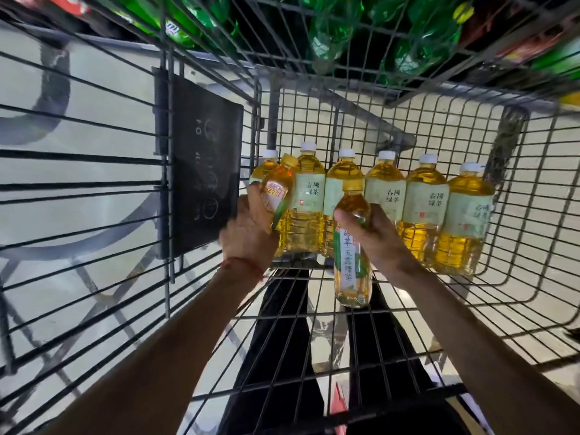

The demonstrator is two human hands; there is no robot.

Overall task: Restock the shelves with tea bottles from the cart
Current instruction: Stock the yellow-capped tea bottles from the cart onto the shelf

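Both my arms reach down into a wire cart (392,337). My left hand (249,229) grips a small tea bottle (277,189) with a yellow cap and a pink-and-yellow label, tilted to the right. My right hand (378,238) grips a second small tea bottle (351,249) with a yellow cap and a green label, its base pointing towards me. Behind both hands, several large white-capped tea bottles (425,211) with pale green labels stand in a row against the cart's far end.
A dark plastic panel (204,180) hangs on the cart's left wire wall. Green soda bottles (332,32) lie on shelving beyond the cart at the top of the view. Pale floor tiles show through the mesh.
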